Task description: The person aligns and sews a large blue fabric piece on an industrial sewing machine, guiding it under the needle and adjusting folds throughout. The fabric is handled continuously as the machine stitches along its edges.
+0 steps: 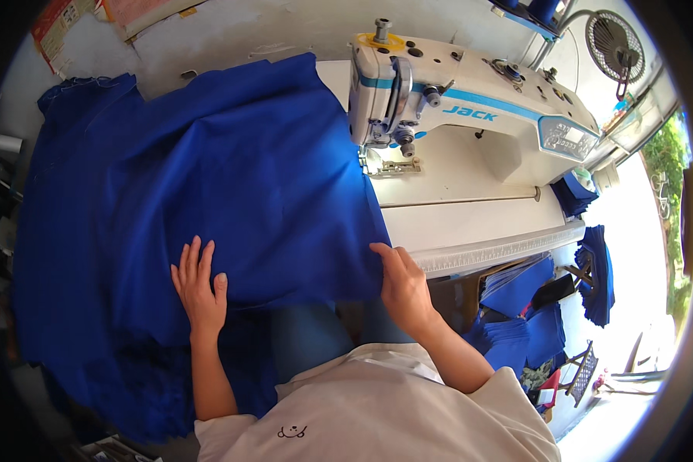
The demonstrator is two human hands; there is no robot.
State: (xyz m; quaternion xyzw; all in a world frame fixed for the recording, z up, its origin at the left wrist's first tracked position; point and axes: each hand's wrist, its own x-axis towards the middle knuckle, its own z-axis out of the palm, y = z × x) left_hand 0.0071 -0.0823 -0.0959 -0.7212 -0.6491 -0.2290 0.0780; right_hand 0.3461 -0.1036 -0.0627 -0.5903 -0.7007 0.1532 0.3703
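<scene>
A large piece of blue fabric covers the left of the sewing table and hangs over its front edge toward my lap. Its right edge runs up to the needle area of a white sewing machine. Flat on the cloth, with fingers stretched out, lies my left hand. My right hand pinches the fabric's right edge near the front corner, thumb and fingers closed on it. The presser foot stands beside the cloth's edge; whether it presses on the cloth, I cannot tell.
A measuring scale runs along the table's front edge. Stacks of cut blue fabric pieces lie lower right, beside the table. At the upper right hangs a small fan. A white spool sits at the far left.
</scene>
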